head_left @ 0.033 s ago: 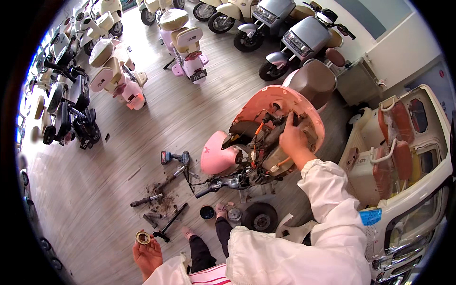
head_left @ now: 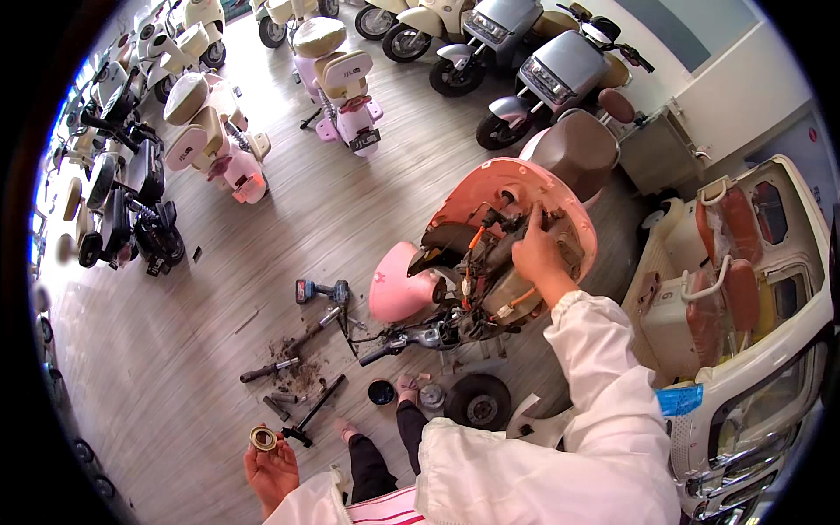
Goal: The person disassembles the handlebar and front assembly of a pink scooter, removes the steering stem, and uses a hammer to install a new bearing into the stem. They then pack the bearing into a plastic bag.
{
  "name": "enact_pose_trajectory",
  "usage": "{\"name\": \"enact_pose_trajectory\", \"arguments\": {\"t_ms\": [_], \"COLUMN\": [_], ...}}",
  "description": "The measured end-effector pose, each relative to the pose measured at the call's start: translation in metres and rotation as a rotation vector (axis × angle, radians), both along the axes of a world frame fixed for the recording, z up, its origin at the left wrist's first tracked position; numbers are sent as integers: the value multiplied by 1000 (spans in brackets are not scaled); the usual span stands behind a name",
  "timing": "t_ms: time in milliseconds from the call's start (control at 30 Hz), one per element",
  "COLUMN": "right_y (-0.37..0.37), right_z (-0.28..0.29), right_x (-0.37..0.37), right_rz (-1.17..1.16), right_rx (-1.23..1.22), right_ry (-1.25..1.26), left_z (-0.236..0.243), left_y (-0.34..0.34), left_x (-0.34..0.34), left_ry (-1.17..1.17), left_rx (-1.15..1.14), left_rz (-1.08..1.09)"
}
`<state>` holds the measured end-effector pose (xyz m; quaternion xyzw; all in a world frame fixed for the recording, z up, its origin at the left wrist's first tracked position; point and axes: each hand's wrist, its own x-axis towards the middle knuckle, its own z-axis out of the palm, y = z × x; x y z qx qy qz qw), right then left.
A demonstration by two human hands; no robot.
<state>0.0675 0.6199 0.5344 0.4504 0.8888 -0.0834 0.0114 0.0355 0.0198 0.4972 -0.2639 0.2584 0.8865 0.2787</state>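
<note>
My left hand (head_left: 271,468), low at the left, grips a brass-coloured metal ring (head_left: 262,438) like a bearing race, held up by the fingertips. My right hand (head_left: 540,258) reaches into the pink front shell (head_left: 573,197) of a partly dismantled scooter. Its index finger is stretched out, the tip against dark parts inside; the other fingers are mostly hidden, and I see nothing held. Orange-sleeved wires (head_left: 473,249) run beside it. Handlebars (head_left: 411,339) hang loose at the shell's near side, by a detached pink cover (head_left: 401,284).
On the floor lie a cordless drill (head_left: 321,291), a dirt-covered steering tube (head_left: 302,341), a black-handled tool (head_left: 315,411), a round dark tub (head_left: 381,391) and a wheel (head_left: 479,402). A cream vehicle (head_left: 744,350) stands close on the right. Several scooters (head_left: 560,74) line the back.
My right sleeve has shifted slightly to the left. Both hands otherwise keep their places, the ring still in the left one.
</note>
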Motion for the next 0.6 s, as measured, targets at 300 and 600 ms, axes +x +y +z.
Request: {"name": "enact_pose_trajectory", "arguments": {"t_ms": [300,600], "right_y": [-36,-8], "right_z": [-36,-26], "right_x": [-2,-21], "right_rz": [-254,-503], "right_rx": [-616,-795], "right_ry": [431,873], "left_z": [-1,0], "left_y": [-7,-7], "left_x": [-1,-3], "left_ry": [-44,-45], "left_rx": [-4,-39], "left_rz": [-5,8]}}
